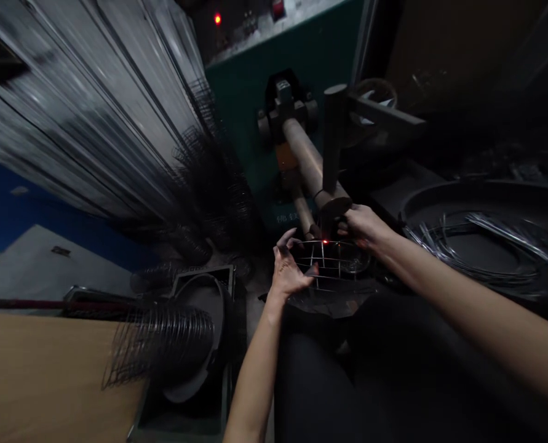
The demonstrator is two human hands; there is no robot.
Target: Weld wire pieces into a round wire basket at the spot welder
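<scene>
A small wire basket point(331, 264) sits under the tip of a long copper welding arm point(308, 161) on a green machine point(310, 61). A red spark glows where the arm's tip meets the wire. My left hand point(288, 269) cups the basket's left rim, fingers curled round the wires. My right hand point(362, 226) grips the basket's far right rim, close under the arm's round end. Both forearms reach in from the bottom of the view, over my dark lap.
Stacks of finished wire baskets point(165, 347) lie at lower left beside a wooden board point(47, 375), with more piled against the corrugated wall point(211, 178). A dark round tray point(490, 197) at right holds loose wire pieces point(481, 246). A vertical post point(333, 138) stands by the arm.
</scene>
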